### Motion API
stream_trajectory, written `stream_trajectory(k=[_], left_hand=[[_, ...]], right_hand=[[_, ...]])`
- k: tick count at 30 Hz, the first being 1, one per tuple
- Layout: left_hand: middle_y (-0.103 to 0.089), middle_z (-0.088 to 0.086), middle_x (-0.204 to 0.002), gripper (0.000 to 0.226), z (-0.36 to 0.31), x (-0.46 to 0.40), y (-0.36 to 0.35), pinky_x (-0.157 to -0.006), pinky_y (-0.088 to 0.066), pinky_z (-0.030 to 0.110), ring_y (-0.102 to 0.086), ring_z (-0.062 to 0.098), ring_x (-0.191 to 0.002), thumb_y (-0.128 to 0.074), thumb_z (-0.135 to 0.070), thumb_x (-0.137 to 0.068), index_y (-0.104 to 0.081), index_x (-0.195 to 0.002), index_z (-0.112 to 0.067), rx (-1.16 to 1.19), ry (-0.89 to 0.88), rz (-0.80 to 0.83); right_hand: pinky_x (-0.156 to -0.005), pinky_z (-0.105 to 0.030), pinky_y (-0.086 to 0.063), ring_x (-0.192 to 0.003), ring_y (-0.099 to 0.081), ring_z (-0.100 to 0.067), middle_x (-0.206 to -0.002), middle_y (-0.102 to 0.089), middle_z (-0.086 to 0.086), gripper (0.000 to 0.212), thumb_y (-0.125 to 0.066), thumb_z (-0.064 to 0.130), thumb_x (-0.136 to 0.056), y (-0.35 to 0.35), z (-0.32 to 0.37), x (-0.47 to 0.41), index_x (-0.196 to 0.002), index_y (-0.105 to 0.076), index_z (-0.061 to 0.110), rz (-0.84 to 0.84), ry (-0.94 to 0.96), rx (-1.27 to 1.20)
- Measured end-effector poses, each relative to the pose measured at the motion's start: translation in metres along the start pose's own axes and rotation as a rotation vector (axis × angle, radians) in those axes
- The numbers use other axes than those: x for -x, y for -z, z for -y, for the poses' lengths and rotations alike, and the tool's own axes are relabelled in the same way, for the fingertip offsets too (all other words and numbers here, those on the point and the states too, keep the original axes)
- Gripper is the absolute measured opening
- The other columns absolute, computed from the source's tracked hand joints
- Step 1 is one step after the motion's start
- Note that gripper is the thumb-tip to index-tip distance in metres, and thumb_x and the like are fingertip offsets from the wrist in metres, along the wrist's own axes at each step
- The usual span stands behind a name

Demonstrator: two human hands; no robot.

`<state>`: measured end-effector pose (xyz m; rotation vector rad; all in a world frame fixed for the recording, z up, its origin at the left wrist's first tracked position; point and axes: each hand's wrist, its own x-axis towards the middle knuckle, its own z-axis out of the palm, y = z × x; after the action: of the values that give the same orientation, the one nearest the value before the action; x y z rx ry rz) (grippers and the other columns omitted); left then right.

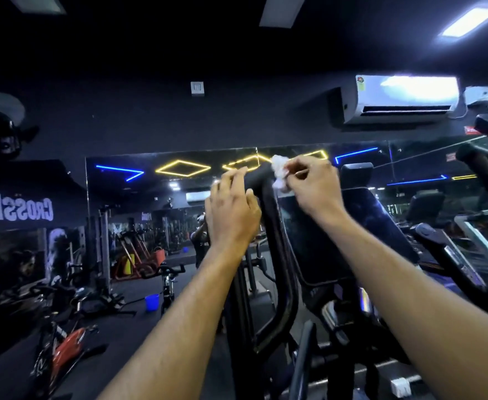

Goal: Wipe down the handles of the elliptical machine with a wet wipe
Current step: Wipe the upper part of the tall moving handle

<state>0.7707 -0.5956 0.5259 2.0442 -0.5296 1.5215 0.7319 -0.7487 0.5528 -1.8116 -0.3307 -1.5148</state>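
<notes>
In the head view, both bare arms are reaching up and forward to the top of a black handle (268,215) of the elliptical. The handle is rising from the machine's frame low in the middle of the picture and curving to a rounded top end between the two hands.

The right hand (312,183) is pinching a crumpled white wipe (279,173) between thumb and fingertips, and the wipe is pressing against the right side of the handle's top end. The left hand (232,212) is sitting on the left side of the handle just below its top, fingers curling over it and thumb lying against the near face, so it is grasping the handle.

Just right of the handle, the elliptical's dark console (338,235) is tilting back, its screen blank. A second handle (485,174) is standing at the right edge of the picture.

Behind the machine a wall mirror (150,203) is reflecting yellow and blue light strips and rows of gym equipment. An air conditioner (404,99) is hanging on the wall above the mirror, upper right. On the floor to the left, a blue bucket (152,301) is standing near a spin bike (167,281), and a red-framed bike (63,350) is standing nearer the lower left corner.
</notes>
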Motion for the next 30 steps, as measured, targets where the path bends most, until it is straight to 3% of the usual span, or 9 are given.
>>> stream_trajectory(k=[3,6,10,13,18,21,23,28,30], left_hand=[[-0.047,0.004,-0.156,0.054,-0.006,-0.03,-0.006,-0.114,-0.037,0.047,-0.043,0.026,-0.142,-0.039,-0.045,-0.108,-0.037,-0.158,-0.024,-0.145,0.0,0.197],[-0.058,0.007,-0.144,0.053,-0.01,-0.043,-0.01,-0.096,-0.045,0.046,-0.056,0.034,-0.13,-0.027,-0.058,-0.109,-0.046,-0.146,-0.025,-0.265,0.088,0.331],[-0.062,0.006,-0.133,0.054,-0.008,-0.036,-0.01,-0.081,-0.037,0.042,-0.061,0.036,-0.119,-0.022,-0.061,-0.108,-0.049,-0.139,-0.025,-0.331,0.073,0.279],[-0.062,0.003,-0.132,0.053,-0.01,-0.035,-0.01,-0.078,-0.034,0.037,-0.061,0.033,-0.117,-0.022,-0.06,-0.109,-0.048,-0.141,-0.027,-0.342,0.056,0.268],[-0.059,0.0,-0.142,0.055,-0.007,-0.036,-0.015,-0.082,-0.036,0.041,-0.059,0.036,-0.123,-0.022,-0.064,-0.107,-0.048,-0.142,-0.03,-0.349,0.062,0.253],[-0.058,-0.002,-0.144,0.058,-0.003,-0.038,-0.017,-0.084,-0.037,0.041,-0.058,0.036,-0.126,-0.022,-0.066,-0.106,-0.045,-0.147,-0.033,-0.351,0.076,0.254],[-0.06,-0.002,-0.141,0.056,-0.003,-0.039,-0.018,-0.083,-0.035,0.04,-0.059,0.035,-0.125,-0.023,-0.066,-0.106,-0.047,-0.145,-0.033,-0.343,0.083,0.254],[-0.06,-0.003,-0.143,0.05,-0.005,-0.039,-0.016,-0.086,-0.034,0.041,-0.057,0.034,-0.126,-0.024,-0.061,-0.108,-0.051,-0.142,-0.037,-0.274,0.121,0.221],[-0.061,-0.001,-0.142,0.047,-0.006,-0.037,-0.015,-0.086,-0.033,0.04,-0.057,0.035,-0.125,-0.022,-0.057,-0.109,-0.054,-0.139,-0.038,-0.239,0.143,0.214]], right_hand=[[-0.082,-0.034,-0.055,-0.085,-0.071,-0.02,-0.087,-0.076,-0.002,0.017,-0.069,0.009,-0.084,-0.001,-0.028,-0.044,-0.094,-0.078,0.018,-0.051,-0.052,0.036],[-0.085,-0.029,-0.053,-0.087,-0.071,-0.02,-0.092,-0.076,-0.002,0.024,-0.065,0.003,-0.084,-0.026,-0.033,-0.062,-0.098,-0.08,0.015,0.11,0.02,0.009],[-0.063,-0.01,-0.045,-0.067,-0.06,0.0,-0.079,-0.068,0.008,0.03,-0.06,-0.003,-0.087,-0.041,-0.041,-0.073,-0.097,-0.081,0.015,0.271,0.036,-0.055],[-0.06,-0.026,-0.053,-0.057,-0.061,0.006,-0.075,-0.072,0.003,0.028,-0.062,-0.006,-0.086,-0.043,-0.063,-0.06,-0.086,-0.079,0.016,0.249,-0.001,-0.162],[-0.071,-0.02,-0.056,-0.069,-0.069,0.001,-0.075,-0.074,0.013,0.024,-0.066,0.0,-0.087,-0.048,-0.067,-0.04,-0.094,-0.081,0.018,0.052,0.042,-0.307],[-0.065,-0.018,-0.056,-0.064,-0.065,0.006,-0.083,-0.075,0.009,0.028,-0.064,-0.004,-0.089,-0.053,-0.061,-0.065,-0.094,-0.081,0.017,0.133,0.038,-0.352],[-0.066,-0.027,-0.058,-0.058,-0.063,0.001,-0.085,-0.078,-0.001,0.034,-0.062,-0.006,-0.089,-0.056,-0.064,-0.076,-0.085,-0.08,0.022,0.216,-0.025,-0.402],[-0.051,-0.021,-0.048,-0.053,-0.059,-0.002,-0.068,-0.072,0.0,0.027,-0.063,-0.004,-0.089,-0.048,-0.079,-0.054,-0.083,-0.079,0.016,0.283,-0.138,-0.312],[-0.054,-0.025,-0.052,-0.055,-0.06,-0.003,-0.065,-0.07,0.001,0.025,-0.064,-0.004,-0.086,-0.042,-0.082,-0.047,-0.081,-0.079,0.016,0.284,-0.149,-0.307]])
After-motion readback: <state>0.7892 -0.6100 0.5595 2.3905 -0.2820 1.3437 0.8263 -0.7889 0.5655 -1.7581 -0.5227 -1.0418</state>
